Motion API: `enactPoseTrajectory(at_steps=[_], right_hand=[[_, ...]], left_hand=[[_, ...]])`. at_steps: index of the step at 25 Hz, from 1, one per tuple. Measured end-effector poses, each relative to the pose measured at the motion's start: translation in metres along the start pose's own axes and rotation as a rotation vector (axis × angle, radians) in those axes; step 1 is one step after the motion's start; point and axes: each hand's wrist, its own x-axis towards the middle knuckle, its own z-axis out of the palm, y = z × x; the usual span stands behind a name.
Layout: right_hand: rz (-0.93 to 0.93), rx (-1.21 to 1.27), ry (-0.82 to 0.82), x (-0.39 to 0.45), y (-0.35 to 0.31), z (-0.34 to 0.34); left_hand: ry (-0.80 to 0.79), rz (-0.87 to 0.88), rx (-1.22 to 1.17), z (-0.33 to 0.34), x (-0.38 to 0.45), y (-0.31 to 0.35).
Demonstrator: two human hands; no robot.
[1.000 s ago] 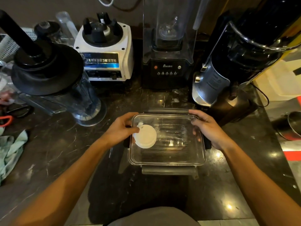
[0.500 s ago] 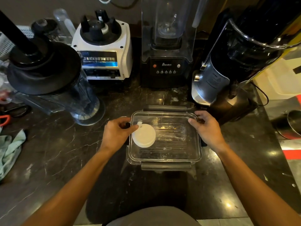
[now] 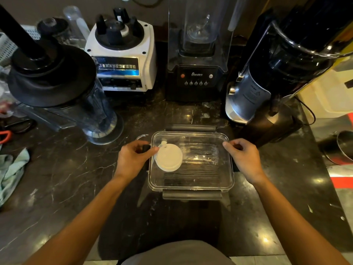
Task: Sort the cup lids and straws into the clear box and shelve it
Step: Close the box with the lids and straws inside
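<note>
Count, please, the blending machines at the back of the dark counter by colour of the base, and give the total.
White base, no jug on it: 1, the white blender base.
Black base, under a clear cover: 1, the black blender.
Total: 2.

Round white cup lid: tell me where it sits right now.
In the head view the round white cup lid lies at the left end of the clear plastic box, beside the left hand.
</note>
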Motion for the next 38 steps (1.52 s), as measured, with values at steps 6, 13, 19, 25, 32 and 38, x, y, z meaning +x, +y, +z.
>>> enactPoseTrajectory(at_steps=[6,13,19,25,32,38], right_hand=[[0.138,0.216,-0.064,-0.019,0.02,-0.011],[0.136,0.228,-0.047,-0.023,0.007,-0.006],[0.154,0.193,-0.086,-0.028,0.006,-0.006],[0.179,0.144,-0.124,-0.023,0.001,-0.007],[0.206,0.162,-0.013,-0.029,0.016,-0.012],[-0.08,-0.402,0.122,-0.041,0.012,-0.01]], left_hand=[[-0.033,-0.007,-0.055,0.009,-0.006,0.0],[-0.021,-0.048,-0.113,0.005,-0.013,-0.005],[-0.023,-0.114,-0.214,-0.002,-0.022,-0.012],[0.009,-0.115,-0.223,0.0,-0.02,-0.016],[0.08,-0.176,-0.253,-0.003,-0.023,-0.016],[0.073,-0.023,0.094,-0.005,-0.025,-0.005]])
